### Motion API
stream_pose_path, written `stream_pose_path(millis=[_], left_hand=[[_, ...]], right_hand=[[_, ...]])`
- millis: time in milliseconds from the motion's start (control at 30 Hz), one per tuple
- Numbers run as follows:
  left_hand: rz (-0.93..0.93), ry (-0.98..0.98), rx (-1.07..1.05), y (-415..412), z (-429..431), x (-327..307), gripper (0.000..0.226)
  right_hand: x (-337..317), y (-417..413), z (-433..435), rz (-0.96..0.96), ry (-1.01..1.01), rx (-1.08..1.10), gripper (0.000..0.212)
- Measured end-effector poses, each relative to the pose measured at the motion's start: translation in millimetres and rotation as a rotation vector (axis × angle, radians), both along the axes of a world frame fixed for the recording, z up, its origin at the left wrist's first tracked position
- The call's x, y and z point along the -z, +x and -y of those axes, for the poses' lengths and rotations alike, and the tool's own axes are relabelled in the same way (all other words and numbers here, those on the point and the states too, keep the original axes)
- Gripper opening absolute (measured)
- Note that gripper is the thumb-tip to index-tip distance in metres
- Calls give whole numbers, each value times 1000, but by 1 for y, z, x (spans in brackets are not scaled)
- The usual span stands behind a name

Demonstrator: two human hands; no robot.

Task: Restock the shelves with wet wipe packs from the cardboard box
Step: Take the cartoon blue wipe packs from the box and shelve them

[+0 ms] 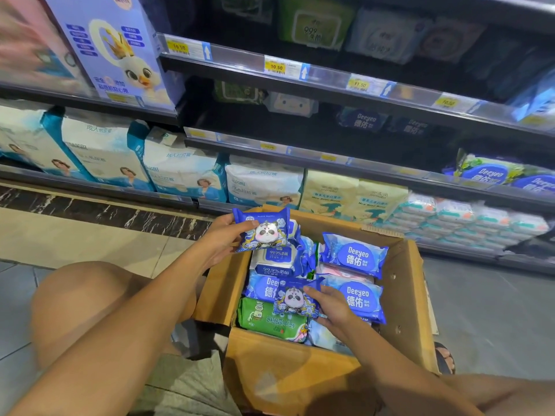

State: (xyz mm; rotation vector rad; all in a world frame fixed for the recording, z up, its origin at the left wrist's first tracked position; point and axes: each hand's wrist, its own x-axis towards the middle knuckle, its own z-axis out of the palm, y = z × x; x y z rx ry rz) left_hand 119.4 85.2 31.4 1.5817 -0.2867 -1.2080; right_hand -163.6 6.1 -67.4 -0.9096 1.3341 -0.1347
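Observation:
An open cardboard box [405, 283] stands on the floor before the shelves, filled with several wet wipe packs. My left hand [223, 240] holds a small blue panda pack [264, 229] above the box's far left corner, thumb on its front. My right hand [330, 306] grips a second blue panda pack [295, 298] lying on the packs inside the box. Blue Deeyeo packs [353, 255] fill the box's right side, a green pack [271, 322] lies at its near left. The dark middle shelf [300, 127] holds only a few packs at its back.
Large white and blue nappy bags [180, 169] line the bottom shelf on the left, stacked small wipe packs [468, 220] on the right. Price tags [276, 67] run along the shelf edges. My knee [81, 301] is left of the box, a sandalled foot [444, 358] to its right.

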Motion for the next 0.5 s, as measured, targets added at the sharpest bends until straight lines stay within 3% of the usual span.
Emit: stream_pose_path(millis=[200,333,467,500], left_hand=[[-50,-67,-19,-6,7,-12,25],[-54,-92,22,-8,15,-25,35],[-49,-141,40,-11,33,-46,35],[-38,-152,44,-13,39,-54,36]], right_hand=[[-27,-8,12,109,23,49,95],[-54,-13,38,213,36,133,89],[-87,-19,75,253,-5,148,57],[-96,-21,84,256,-16,137,58]])
